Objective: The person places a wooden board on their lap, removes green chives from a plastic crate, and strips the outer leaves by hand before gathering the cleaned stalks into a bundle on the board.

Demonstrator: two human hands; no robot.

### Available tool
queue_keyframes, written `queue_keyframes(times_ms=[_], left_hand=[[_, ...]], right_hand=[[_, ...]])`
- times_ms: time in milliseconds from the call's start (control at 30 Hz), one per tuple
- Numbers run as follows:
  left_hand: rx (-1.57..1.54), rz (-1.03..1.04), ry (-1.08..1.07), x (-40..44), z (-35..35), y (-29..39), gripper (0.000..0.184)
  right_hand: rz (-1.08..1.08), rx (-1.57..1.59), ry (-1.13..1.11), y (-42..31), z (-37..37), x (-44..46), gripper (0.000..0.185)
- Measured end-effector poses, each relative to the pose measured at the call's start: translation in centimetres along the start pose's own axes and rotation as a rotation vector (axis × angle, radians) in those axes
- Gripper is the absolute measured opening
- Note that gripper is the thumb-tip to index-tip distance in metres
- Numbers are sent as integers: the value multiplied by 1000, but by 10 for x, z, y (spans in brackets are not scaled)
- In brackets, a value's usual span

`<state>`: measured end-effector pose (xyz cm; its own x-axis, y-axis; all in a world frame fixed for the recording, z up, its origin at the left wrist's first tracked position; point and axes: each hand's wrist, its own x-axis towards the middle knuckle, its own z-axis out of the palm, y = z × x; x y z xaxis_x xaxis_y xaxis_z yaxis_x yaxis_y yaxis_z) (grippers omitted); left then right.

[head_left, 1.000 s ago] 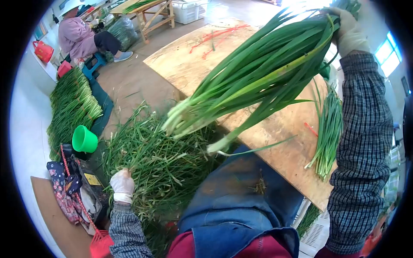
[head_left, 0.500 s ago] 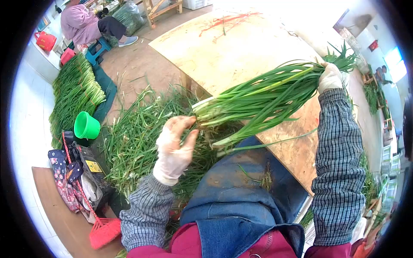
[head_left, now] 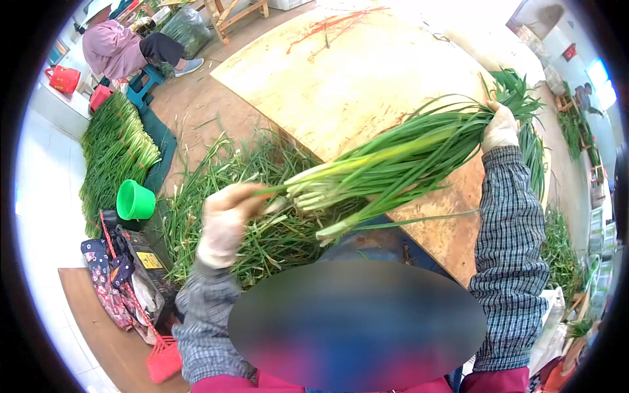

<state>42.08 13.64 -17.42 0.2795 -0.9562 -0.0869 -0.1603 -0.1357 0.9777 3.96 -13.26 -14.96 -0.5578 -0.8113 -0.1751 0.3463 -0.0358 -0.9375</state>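
A bunch of garlic chives (head_left: 393,164) slants across the front corner of the wooden table, its white root ends toward my left. Around the leafy end, my right hand (head_left: 500,126) is closed in a whitish glove. To the left of the white ends, my left hand (head_left: 229,219), also gloved and smeared by motion, pinches a thin green chive leaf (head_left: 272,190) that runs back to the bunch. One stalk (head_left: 341,228) hangs lower than the others. Beneath my left hand lies a heap of loose green leaves (head_left: 216,190). A blurred oval hides my lap.
The wooden table (head_left: 308,85) carries red ties (head_left: 337,25) at its far side. Tied chives (head_left: 118,157) are stacked at left, near a green bucket (head_left: 135,200), a black crate (head_left: 145,252) and a red broom (head_left: 164,359). Another person (head_left: 114,46) sits on a blue stool (head_left: 143,85).
My left hand has moved left and down from the root ends and closed, drawing out a green leaf. My right hand keeps its grip on the bunch.
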Motion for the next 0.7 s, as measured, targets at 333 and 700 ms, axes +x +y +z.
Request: queue_keyframes(times_ms=[333, 700], left_hand=[[777, 607, 204, -34, -5, -34, 33], [183, 535, 81, 36, 111, -4, 14]], right_hand=[[-129, -243, -66, 16, -51, 55, 36], [-235, -352, -61, 2, -50, 24, 29]])
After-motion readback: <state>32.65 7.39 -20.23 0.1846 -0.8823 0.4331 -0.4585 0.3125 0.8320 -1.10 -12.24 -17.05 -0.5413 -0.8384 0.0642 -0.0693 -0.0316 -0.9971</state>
